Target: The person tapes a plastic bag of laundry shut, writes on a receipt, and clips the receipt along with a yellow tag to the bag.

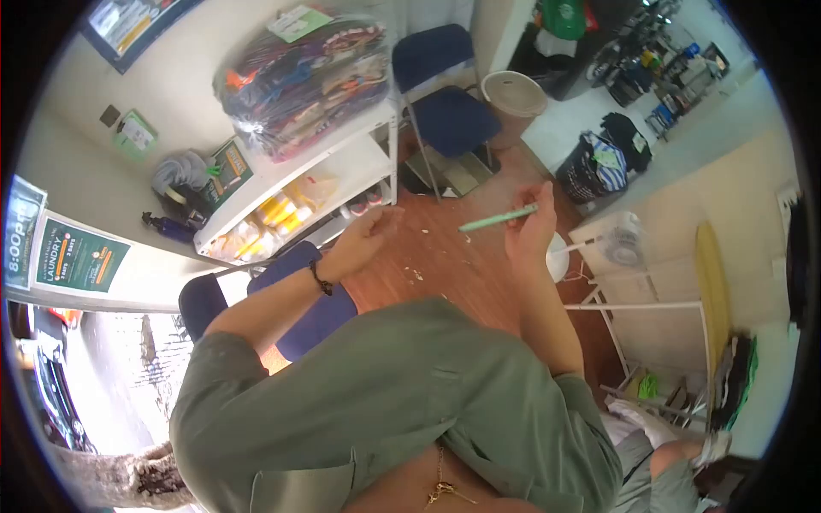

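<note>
Brown flooring (419, 265) fills the middle, a white shelf (355, 158) at 11 o'clock, a blue folding chair (457, 120) at 12. Above the floor, the right hand (532, 229) has its fingers clamped on a slim green object (489, 221), whose long axis runs from about 2:30 to 8:30, its free end towards the left hand (369, 235), well apart at 9 o'clock, fingers loosely bent, nothing visibly held.
</note>
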`<state>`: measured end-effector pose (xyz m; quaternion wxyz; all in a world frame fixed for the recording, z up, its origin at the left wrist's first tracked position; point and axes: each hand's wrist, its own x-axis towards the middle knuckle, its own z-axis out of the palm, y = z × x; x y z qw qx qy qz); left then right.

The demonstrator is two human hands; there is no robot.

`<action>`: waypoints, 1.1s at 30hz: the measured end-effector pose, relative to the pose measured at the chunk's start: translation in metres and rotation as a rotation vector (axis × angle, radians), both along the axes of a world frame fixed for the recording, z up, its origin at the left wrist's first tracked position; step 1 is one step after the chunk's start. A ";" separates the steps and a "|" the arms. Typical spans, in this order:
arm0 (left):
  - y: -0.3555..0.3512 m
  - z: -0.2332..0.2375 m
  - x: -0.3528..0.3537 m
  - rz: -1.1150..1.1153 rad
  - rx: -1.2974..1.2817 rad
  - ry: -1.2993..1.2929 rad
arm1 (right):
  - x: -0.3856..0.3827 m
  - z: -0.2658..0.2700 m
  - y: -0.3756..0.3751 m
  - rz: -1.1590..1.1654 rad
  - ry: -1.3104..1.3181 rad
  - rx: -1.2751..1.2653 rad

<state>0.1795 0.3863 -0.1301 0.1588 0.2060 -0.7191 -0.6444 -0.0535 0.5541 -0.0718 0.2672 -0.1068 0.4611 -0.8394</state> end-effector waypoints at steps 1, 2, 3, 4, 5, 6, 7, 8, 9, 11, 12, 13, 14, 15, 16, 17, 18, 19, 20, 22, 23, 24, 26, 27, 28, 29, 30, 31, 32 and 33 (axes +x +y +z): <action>-0.016 0.002 0.001 0.038 0.009 -0.001 | -0.002 0.001 -0.022 0.078 -0.002 -0.012; -0.025 0.023 -0.003 0.035 0.061 0.084 | -0.003 0.003 -0.042 0.158 -0.002 -0.025; -0.031 0.033 -0.007 0.033 0.037 0.102 | -0.002 0.007 -0.061 0.188 0.013 -0.003; -0.040 0.040 -0.013 0.031 0.011 0.123 | 0.000 0.011 -0.081 0.218 0.031 0.015; -0.049 0.052 -0.020 0.028 -0.023 0.143 | 0.000 0.014 -0.103 0.246 0.051 0.026; -0.048 0.074 -0.026 0.049 -0.078 0.085 | 0.000 0.014 -0.123 0.263 0.071 0.047; -0.053 0.075 -0.033 0.059 -0.157 0.044 | 0.001 0.013 -0.138 0.280 0.094 0.066; -0.060 0.075 -0.042 0.071 -0.239 0.006 | -0.001 0.014 -0.153 0.295 0.123 0.081; -0.075 0.078 -0.052 0.084 -0.326 -0.030 | -0.003 0.016 -0.172 0.332 0.158 0.034; -0.105 0.078 -0.068 0.085 -0.264 -0.084 | -0.010 0.016 -0.199 0.401 0.216 -0.040; -0.118 0.073 -0.076 0.118 -0.142 -0.055 | -0.023 0.011 -0.214 0.542 0.205 -0.287; -0.129 0.070 -0.084 0.148 -0.014 -0.029 | -0.033 0.011 -0.224 0.551 0.212 -0.330; -0.143 0.074 -0.092 0.124 0.081 0.039 | -0.037 0.025 -0.237 0.560 0.220 -0.383; -0.154 0.080 -0.097 0.115 0.205 0.016 | -0.043 0.034 -0.249 0.564 0.225 -0.433; -0.163 0.088 -0.101 0.106 0.328 -0.002 | -0.060 0.031 -0.263 0.661 0.238 -0.459; -0.177 0.097 -0.105 0.101 0.440 -0.013 | -0.072 0.034 -0.276 0.680 0.279 -0.401; -0.191 0.096 -0.109 0.052 0.355 -0.002 | -0.081 0.035 -0.285 0.698 0.320 -0.346; -0.204 0.099 -0.110 0.033 0.215 -0.025 | -0.087 0.038 -0.298 0.715 0.361 -0.288; -0.215 0.101 -0.112 0.086 0.160 -0.032 | -0.092 0.042 -0.317 0.717 0.376 -0.308; -0.231 0.104 -0.113 0.191 0.000 -0.044 | -0.098 0.046 -0.342 0.714 0.386 -0.309; -0.240 0.109 -0.114 0.242 -0.117 -0.046 | -0.100 0.050 -0.350 0.707 0.389 -0.300; -0.247 0.113 -0.115 0.287 -0.233 -0.045 | -0.099 0.053 -0.360 0.668 0.390 -0.265; -0.260 0.124 -0.118 0.291 -0.269 -0.001 | -0.094 0.066 -0.374 0.599 0.392 -0.235; -0.268 0.130 -0.119 0.290 -0.297 0.024 | -0.091 0.073 -0.384 0.560 0.397 -0.229; -0.275 0.131 -0.121 0.221 -0.195 0.042 | -0.088 0.077 -0.392 0.506 0.438 -0.305; -0.278 0.131 -0.122 0.198 -0.104 0.059 | -0.084 0.078 -0.398 0.456 0.465 -0.306; -0.284 0.132 -0.124 0.174 -0.019 0.078 | -0.082 0.080 -0.405 0.404 0.498 -0.311; -0.289 0.133 -0.126 0.154 0.069 0.098 | -0.081 0.082 -0.410 0.359 0.531 -0.314; -0.297 0.134 -0.126 0.098 0.099 0.112 | -0.079 0.082 -0.414 0.299 0.681 -0.280; -0.304 0.135 -0.125 0.083 0.065 0.093 | -0.078 0.077 -0.417 0.251 0.739 -0.260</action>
